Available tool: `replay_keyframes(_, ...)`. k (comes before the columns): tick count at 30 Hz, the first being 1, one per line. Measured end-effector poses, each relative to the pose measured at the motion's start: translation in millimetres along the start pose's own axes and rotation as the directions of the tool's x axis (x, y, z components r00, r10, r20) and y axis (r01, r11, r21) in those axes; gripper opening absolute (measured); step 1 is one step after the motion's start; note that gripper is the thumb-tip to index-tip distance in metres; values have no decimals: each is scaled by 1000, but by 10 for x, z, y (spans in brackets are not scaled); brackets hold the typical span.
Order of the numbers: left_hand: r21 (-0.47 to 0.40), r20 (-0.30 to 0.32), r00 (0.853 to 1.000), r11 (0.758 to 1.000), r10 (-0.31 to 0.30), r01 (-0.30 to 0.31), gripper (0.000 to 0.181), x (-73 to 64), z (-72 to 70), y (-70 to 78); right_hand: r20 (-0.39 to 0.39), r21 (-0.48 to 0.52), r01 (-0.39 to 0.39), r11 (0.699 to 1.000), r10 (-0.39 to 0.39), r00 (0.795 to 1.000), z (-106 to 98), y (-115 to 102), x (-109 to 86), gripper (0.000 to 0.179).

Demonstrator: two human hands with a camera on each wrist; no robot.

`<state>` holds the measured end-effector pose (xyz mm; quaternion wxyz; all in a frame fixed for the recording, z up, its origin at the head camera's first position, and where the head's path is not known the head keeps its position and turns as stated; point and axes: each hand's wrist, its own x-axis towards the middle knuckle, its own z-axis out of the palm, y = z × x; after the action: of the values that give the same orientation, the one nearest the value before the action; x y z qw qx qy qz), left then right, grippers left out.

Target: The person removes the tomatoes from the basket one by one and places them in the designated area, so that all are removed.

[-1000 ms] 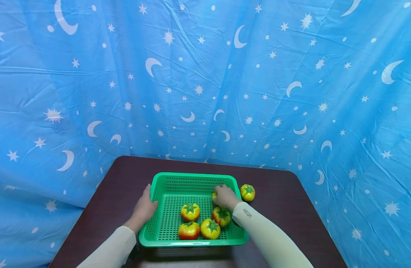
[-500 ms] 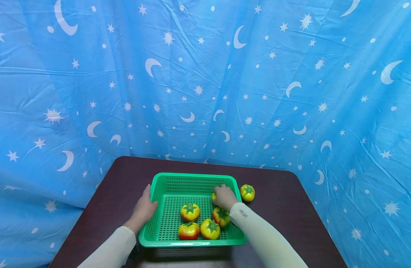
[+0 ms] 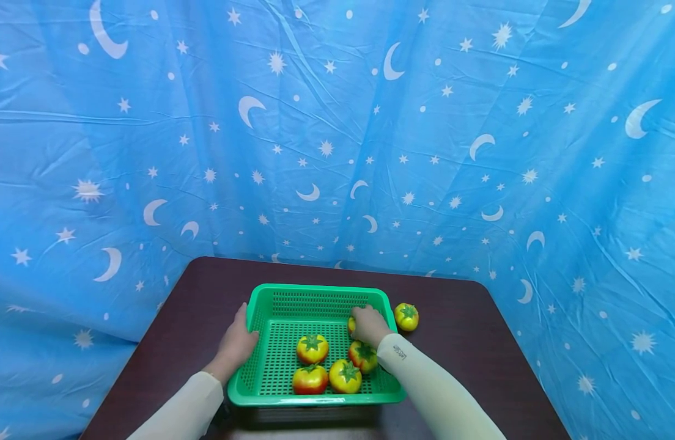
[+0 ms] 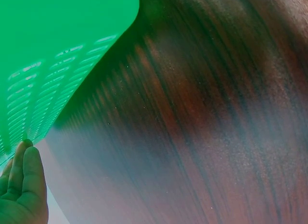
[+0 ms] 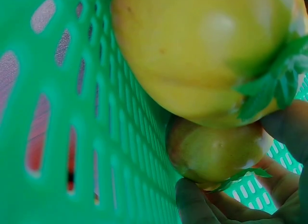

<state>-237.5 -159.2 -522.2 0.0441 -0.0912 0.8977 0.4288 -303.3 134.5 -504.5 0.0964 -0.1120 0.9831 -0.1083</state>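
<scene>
My right grip (image 3: 370,325) curls round a tomato (image 5: 216,149) near the far right corner of the basket (image 3: 315,400) — best kept light — my left grip (image 3: 238,342), fingers straight, against its left edge.

tomato (image 3: 351,324) mostly hidden by right fingers (image 3: 362,318), sleeve lettering (image 3: 399,351) illegibly small

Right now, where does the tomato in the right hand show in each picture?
Head: the held tomato, mostly hidden, peeks out left of the right hand.
Left wrist: not in it.
Right wrist: lower right of centre, between the fingers.
Shared landmark: the green basket, in all three.
</scene>
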Motion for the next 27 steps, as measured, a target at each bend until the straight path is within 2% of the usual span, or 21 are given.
replay_keyframes(14,-13,-5,1000,1000,-7,7,77,-12,-16,-15,-34,-16,77,997,-78,996,-91,-43,-42,44)
replay_keyframes(20,3,-7,1000,1000,-3,3,77,5,-11,-17,-53,33,67,997,-65,996,-140,-19,-50,49)
replay_keyframes(27,1,-1,1000,1000,0,0,77,10,-4,-12,-68,33,72,997,-70,995,-191,21,-23,48)
